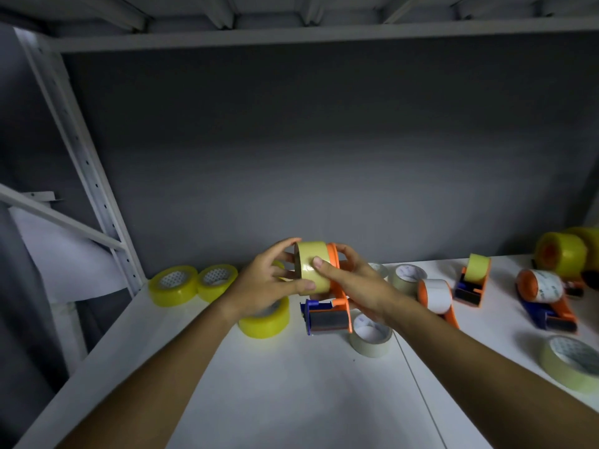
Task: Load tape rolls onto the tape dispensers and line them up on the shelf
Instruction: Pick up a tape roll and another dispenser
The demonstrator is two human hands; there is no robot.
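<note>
Pale yellow tape roll (312, 267) sits on orange hub of dispenser (327, 314), held up above white shelf (291, 384). My left hand (265, 283) clamped on roll's outer face and rim; my right hand (356, 283) grips dispenser frame, thumb pressing roll. Roll likely light, stiff, smooth and slick: hold by edges. Dispenser rigid plastic, probably toothed blade at front: keep fingers back.

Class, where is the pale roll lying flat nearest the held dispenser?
In the head view, the pale roll lies flat on the shelf, just right of and below the dispenser, under the right hand.
</note>
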